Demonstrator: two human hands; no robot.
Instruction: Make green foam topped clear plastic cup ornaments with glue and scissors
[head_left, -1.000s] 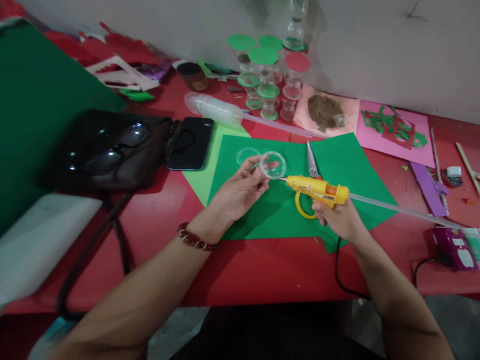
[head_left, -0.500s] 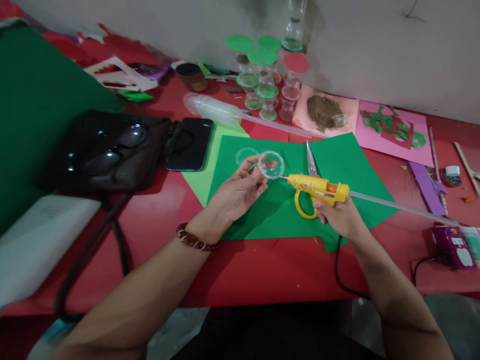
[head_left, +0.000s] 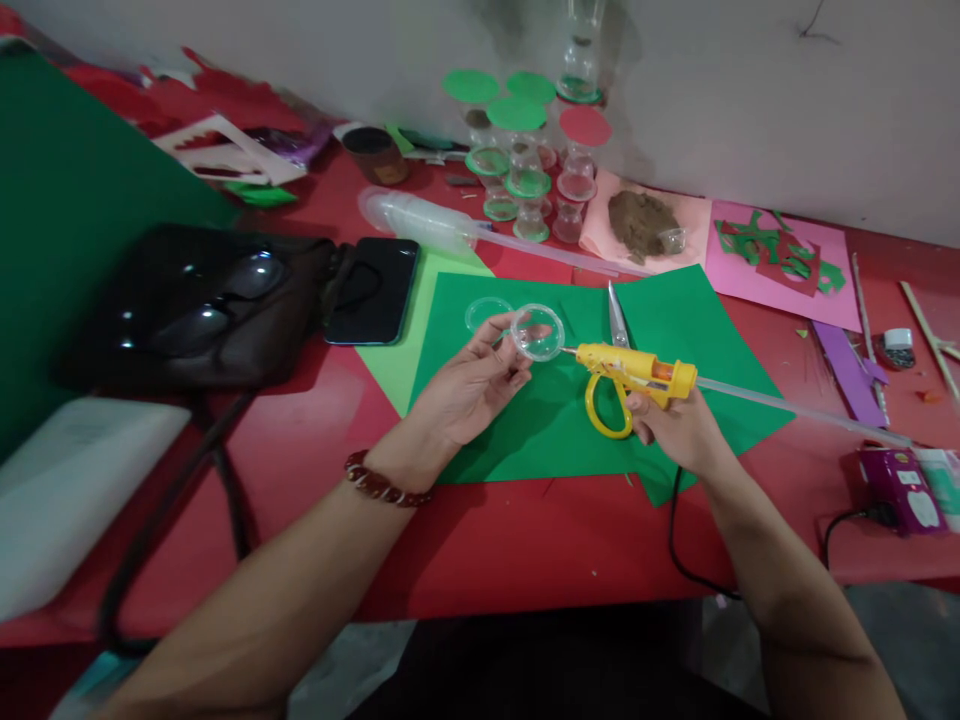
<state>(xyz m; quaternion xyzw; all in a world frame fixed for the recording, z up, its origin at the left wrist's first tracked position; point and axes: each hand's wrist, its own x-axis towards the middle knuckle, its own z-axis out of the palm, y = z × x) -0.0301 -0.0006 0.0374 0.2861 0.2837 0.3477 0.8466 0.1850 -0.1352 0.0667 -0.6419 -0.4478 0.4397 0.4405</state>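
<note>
My left hand is closed on a clear plastic cup, its round rim facing me. In my right hand is a yellow hot glue gun, its nozzle tip at the right side of the cup's rim. A long clear glue stick sticks out of the gun's back. Under the gun lie scissors with yellow handles, partly hidden by it. Another clear plastic round rests on the green paper just behind my left fingers.
Several joined cups with green and red discs stand at the back. Brown sand lies on pink paper. To the left are a phone and a dark bag with glasses on it. The gun's black cord hangs near the front edge.
The view has shifted slightly. Both hands keep nearly the same pose, with the glue gun's nozzle still at the cup's rim.
</note>
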